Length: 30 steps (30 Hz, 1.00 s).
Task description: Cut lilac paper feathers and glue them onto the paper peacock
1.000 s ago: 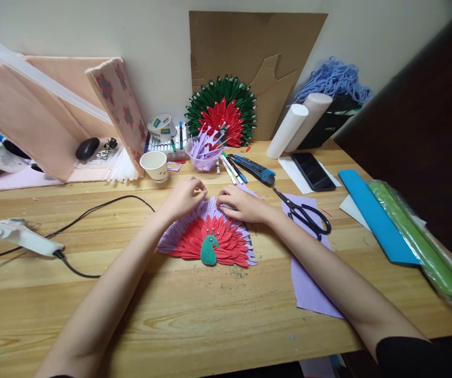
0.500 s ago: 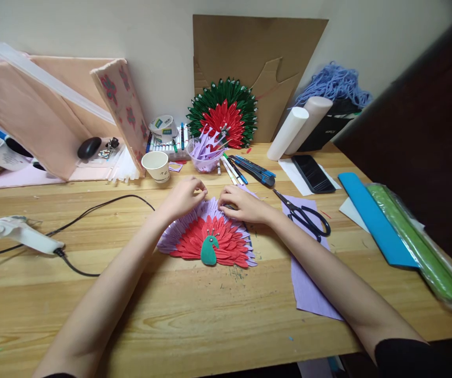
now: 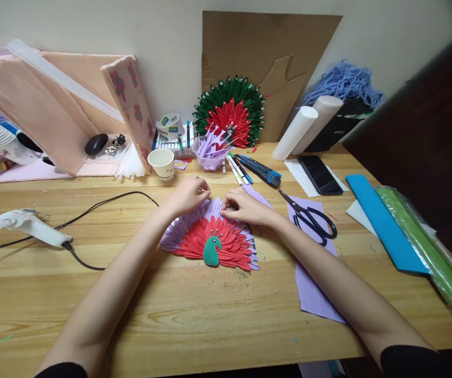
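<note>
A paper peacock [image 3: 212, 241] lies flat on the wooden table [image 3: 194, 315]: a teal body, red petal feathers and a fan of lilac feathers behind. My left hand [image 3: 189, 194] rests on the fan's far left rim, fingers curled and pinching the lilac feathers. My right hand [image 3: 245, 206] presses the far right rim, fingers bent on the lilac paper. Both hands nearly meet at the top of the fan.
A glue gun [image 3: 29, 227] with a black cord lies at left. Black scissors [image 3: 313, 220] sit on a lilac sheet [image 3: 314, 286] at right. Behind are a paper cup [image 3: 163, 164], a tub of lilac cut-outs [image 3: 210, 152], pens, a phone [image 3: 320, 174], foam rolls and a finished green-red fan [image 3: 230, 113].
The camera has shifted slightly, so everything sits a little further right. My hands have stayed on the top edge of the fan, with only small finger movement.
</note>
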Tool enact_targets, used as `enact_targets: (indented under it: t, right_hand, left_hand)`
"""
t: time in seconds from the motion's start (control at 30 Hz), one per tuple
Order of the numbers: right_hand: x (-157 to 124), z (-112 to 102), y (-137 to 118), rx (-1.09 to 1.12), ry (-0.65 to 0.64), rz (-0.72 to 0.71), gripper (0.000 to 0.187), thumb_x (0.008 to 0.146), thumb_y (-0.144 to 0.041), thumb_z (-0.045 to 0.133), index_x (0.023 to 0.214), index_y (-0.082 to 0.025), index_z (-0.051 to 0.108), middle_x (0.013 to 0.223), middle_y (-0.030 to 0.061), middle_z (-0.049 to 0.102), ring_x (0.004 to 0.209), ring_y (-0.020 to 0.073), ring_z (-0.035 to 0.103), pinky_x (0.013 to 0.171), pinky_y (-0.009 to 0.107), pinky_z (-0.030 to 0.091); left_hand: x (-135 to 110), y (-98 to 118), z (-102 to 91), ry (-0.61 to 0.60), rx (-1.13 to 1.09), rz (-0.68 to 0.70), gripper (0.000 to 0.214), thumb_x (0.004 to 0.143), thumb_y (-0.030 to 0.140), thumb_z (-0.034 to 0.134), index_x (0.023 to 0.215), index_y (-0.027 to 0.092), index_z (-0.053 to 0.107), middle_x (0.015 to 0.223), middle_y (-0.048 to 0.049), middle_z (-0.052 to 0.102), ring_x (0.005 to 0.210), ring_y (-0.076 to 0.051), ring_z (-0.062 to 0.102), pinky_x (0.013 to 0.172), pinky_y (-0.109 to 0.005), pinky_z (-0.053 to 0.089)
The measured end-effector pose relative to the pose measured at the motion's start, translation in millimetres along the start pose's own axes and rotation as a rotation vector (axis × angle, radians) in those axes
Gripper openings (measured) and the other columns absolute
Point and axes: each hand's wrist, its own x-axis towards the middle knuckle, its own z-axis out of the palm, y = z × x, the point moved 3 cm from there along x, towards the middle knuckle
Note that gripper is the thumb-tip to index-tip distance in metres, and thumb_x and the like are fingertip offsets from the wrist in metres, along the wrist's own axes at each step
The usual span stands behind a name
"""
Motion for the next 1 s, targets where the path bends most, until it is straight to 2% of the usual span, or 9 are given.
enact_targets:
  t: [0.2, 0.47, 0.73, 0.87, 1.0]
  right_hand:
    - [0.3, 2.4, 0.3, 0.019, -0.027, 0.018, 0.003, 0.076, -0.019, 0.058, 0.075, -0.017, 0.058, 0.078, 0.005, 0.057, 0.077, 0.0172, 0.051, 0.072, 0.031, 0.04]
    - [0.0, 2.5, -0.7, -0.008, -0.004, -0.045, 0.003, 0.078, -0.02, 0.057, 0.076, -0.017, 0.056, 0.079, 0.0044, 0.055, 0.08, 0.0176, 0.049, 0.074, 0.03, 0.039]
    - [-0.2, 4.4, -4.1, -0.069, 0.044, -0.09, 0.003, 0.08, -0.02, 0.054, 0.078, -0.019, 0.052, 0.08, 0.0042, 0.053, 0.083, 0.0193, 0.046, 0.074, 0.03, 0.038]
    - [0.7, 5.9, -3.7, -0.086, 0.063, -0.078, 0.004, 0.08, -0.021, 0.054, 0.079, -0.018, 0.051, 0.081, 0.004, 0.052, 0.084, 0.0196, 0.045, 0.074, 0.03, 0.038]
    - [1.7, -3.1, -1.5, -0.08, 0.118, -0.063, 0.001, 0.08, -0.019, 0.052, 0.081, -0.018, 0.052, 0.084, 0.0048, 0.053, 0.084, 0.0194, 0.046, 0.075, 0.031, 0.037]
  left_hand:
    - [-0.6, 1.5, -0.2, -0.046, 0.018, 0.001, 0.018, 0.08, 0.023, 0.048, 0.081, 0.013, 0.063, 0.084, -0.0091, 0.065, 0.08, -0.02, 0.059, 0.071, -0.031, 0.044]
    - [0.1, -1.5, 2.9, -0.059, -0.003, -0.02, 0.016, 0.078, 0.023, 0.05, 0.08, 0.013, 0.063, 0.086, -0.0096, 0.066, 0.081, -0.021, 0.06, 0.073, -0.032, 0.046]
    - [1.1, -19.4, 17.0, -0.07, -0.249, -0.048, 0.018, 0.078, 0.022, 0.051, 0.091, 0.014, 0.061, 0.093, -0.0087, 0.068, 0.083, -0.018, 0.062, 0.077, -0.032, 0.048]
    - [0.5, -17.2, 18.4, -0.098, -0.247, 0.0, 0.022, 0.078, 0.029, 0.053, 0.091, 0.014, 0.061, 0.089, -0.0087, 0.067, 0.079, -0.018, 0.061, 0.074, -0.032, 0.048]
    - [-2.4, -6.5, 16.4, -0.104, -0.17, 0.062, 0.03, 0.077, 0.039, 0.054, 0.091, 0.013, 0.061, 0.087, -0.0095, 0.064, 0.079, -0.02, 0.059, 0.072, -0.033, 0.046]
